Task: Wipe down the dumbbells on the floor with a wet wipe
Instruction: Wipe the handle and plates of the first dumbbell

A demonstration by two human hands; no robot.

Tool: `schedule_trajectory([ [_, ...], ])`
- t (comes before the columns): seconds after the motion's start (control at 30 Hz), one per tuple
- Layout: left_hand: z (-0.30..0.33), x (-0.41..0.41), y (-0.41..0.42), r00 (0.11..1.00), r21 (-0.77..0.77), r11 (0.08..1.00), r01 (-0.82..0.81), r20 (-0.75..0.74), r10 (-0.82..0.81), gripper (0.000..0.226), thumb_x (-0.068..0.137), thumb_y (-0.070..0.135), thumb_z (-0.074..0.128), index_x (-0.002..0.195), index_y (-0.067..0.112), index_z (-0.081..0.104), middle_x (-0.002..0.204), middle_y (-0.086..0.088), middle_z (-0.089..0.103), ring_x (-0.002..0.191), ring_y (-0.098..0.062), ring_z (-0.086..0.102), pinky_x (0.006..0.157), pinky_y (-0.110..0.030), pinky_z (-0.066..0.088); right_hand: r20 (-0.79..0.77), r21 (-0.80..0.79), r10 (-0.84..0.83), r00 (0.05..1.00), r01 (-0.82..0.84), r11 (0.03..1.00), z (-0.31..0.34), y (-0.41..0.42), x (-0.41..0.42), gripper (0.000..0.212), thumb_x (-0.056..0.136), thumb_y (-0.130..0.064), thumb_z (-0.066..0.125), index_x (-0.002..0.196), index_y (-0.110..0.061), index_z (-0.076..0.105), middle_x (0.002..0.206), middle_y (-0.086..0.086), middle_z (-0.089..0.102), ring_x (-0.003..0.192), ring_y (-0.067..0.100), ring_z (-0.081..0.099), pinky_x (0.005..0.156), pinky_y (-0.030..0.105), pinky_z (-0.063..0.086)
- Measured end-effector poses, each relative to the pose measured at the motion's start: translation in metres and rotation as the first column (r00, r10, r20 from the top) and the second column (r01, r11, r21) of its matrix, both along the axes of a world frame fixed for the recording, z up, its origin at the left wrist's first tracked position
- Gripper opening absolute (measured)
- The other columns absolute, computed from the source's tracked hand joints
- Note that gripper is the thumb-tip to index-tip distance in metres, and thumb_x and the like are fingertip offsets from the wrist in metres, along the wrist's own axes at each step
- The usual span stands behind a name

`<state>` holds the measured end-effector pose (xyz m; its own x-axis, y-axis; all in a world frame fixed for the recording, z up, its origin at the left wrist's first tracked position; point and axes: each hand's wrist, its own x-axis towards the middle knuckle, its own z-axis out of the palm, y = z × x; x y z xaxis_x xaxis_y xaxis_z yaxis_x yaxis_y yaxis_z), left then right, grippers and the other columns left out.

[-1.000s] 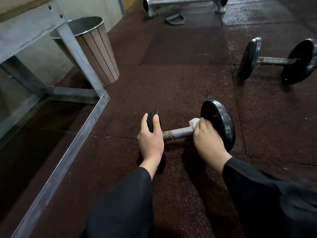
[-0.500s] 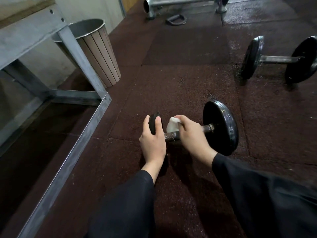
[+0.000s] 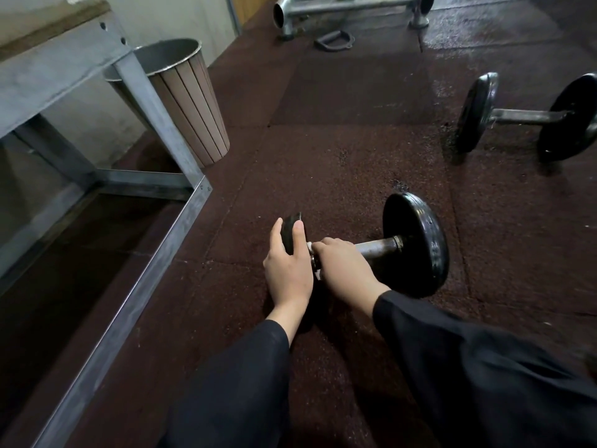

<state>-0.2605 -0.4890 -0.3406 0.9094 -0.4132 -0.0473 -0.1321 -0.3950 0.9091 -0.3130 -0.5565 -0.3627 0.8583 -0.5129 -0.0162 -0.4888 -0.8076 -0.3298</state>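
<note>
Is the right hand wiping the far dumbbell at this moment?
No. The right hand grips the handle of the near dumbbell with the wipe; the far dumbbell lies untouched.

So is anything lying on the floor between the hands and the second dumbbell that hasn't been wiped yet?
Nothing visible does. The rubber floor between the near dumbbell, which both hands hold, and the far dumbbell is bare. The bin and D-handle lie off that path.

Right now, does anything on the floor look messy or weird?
Mostly tidy. A loose D-shaped handle lies by the metal frame at the far end, and dark crumbs speckle the mat just behind the near dumbbell. The far dumbbell sits flat. Nothing looks broken.
</note>
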Motion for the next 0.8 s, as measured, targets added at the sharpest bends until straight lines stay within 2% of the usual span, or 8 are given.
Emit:
schedule_trajectory([
  [0.2,-0.002,-0.001,0.003,0.999,-0.005,1.0,-0.003,0.034,0.004,0.047,0.096,0.036,0.044,0.139,0.017,0.044,0.139,-0.004,0.052,0.13,-0.019,0.045,0.091,-0.012,0.026,0.151,0.055,-0.028,0.988,0.019,0.998,-0.001,0.017,-0.016,0.034,0.084,0.001,0.045,0.113,-0.005,0.06,0.117,0.01,0.058,0.114,0.028,0.048,0.096,0.03,0.034],
  [0.3,-0.003,-0.003,0.004,0.999,-0.004,1.0,-0.001,0.032,0.001,0.047,0.096,0.036,0.044,0.139,0.017,0.043,0.14,-0.004,0.052,0.131,-0.019,0.044,0.084,-0.007,0.024,0.13,0.107,-0.06,0.99,0.047,0.993,-0.005,0.012,-0.009,0.03,0.084,0.001,0.044,0.108,-0.007,0.06,0.114,0.007,0.061,0.111,0.027,0.051,0.095,0.033,0.038],
  [0.37,-0.002,-0.004,0.003,1.0,-0.004,1.0,0.001,0.027,-0.001,0.047,0.096,0.037,0.043,0.139,0.018,0.043,0.14,-0.003,0.051,0.131,-0.018,0.044,0.08,-0.004,0.021,0.152,0.086,-0.05,0.987,0.037,0.996,-0.01,0.008,-0.007,0.031,0.082,0.002,0.044,0.107,-0.008,0.06,0.116,0.006,0.061,0.11,0.028,0.052,0.099,0.034,0.036],
  [0.43,-0.002,-0.003,0.002,1.0,-0.004,1.0,-0.001,0.025,0.001,0.047,0.096,0.037,0.043,0.139,0.017,0.043,0.14,-0.003,0.051,0.131,-0.018,0.043,0.079,-0.003,0.021,0.224,0.03,-0.019,0.974,0.012,0.999,-0.014,0.011,-0.013,0.037,0.078,0.0,0.042,0.108,-0.006,0.063,0.115,0.009,0.063,0.11,0.03,0.055,0.102,0.034,0.034],
  [0.47,-0.001,-0.003,0.002,1.0,-0.005,1.0,-0.001,0.024,0.001,0.047,0.096,0.036,0.043,0.139,0.017,0.043,0.14,-0.003,0.051,0.131,-0.018,0.043,0.08,-0.003,0.021,0.268,-0.023,0.005,0.963,0.002,1.0,-0.019,0.014,-0.019,0.041,0.075,-0.003,0.04,0.107,-0.004,0.066,0.113,0.011,0.066,0.108,0.032,0.059,0.103,0.035,0.039],
  [0.53,-0.002,-0.002,0.001,1.0,-0.002,1.0,-0.002,0.029,0.002,0.047,0.096,0.036,0.043,0.139,0.016,0.043,0.14,-0.003,0.051,0.131,-0.018,0.043,0.08,-0.003,0.021,0.317,-0.148,0.056,0.947,-0.009,0.989,-0.032,0.017,-0.033,0.051,0.07,-0.008,0.034,0.108,-0.001,0.068,0.113,0.014,0.068,0.106,0.033,0.064,0.094,0.041,0.045],
  [0.6,-0.002,-0.002,0.001,0.999,-0.001,1.0,-0.008,0.031,0.008,0.047,0.096,0.037,0.043,0.139,0.017,0.044,0.14,-0.003,0.052,0.131,-0.018,0.044,0.081,-0.004,0.022,0.291,-0.211,0.115,0.95,-0.053,0.976,-0.045,0.018,-0.042,0.051,0.073,-0.006,0.034,0.113,0.0,0.066,0.119,0.014,0.065,0.11,0.033,0.062,0.089,0.043,0.048],
  [0.8,-0.001,-0.001,0.001,1.0,-0.001,1.0,-0.009,0.014,0.009,0.047,0.096,0.038,0.043,0.139,0.017,0.044,0.14,-0.002,0.051,0.131,-0.017,0.044,0.081,-0.004,0.022,0.27,-0.284,0.204,0.941,-0.124,0.951,-0.057,0.016,-0.046,0.045,0.082,-0.007,0.038,0.12,-0.002,0.062,0.129,0.01,0.059,0.121,0.029,0.054,0.101,0.035,0.04],
])
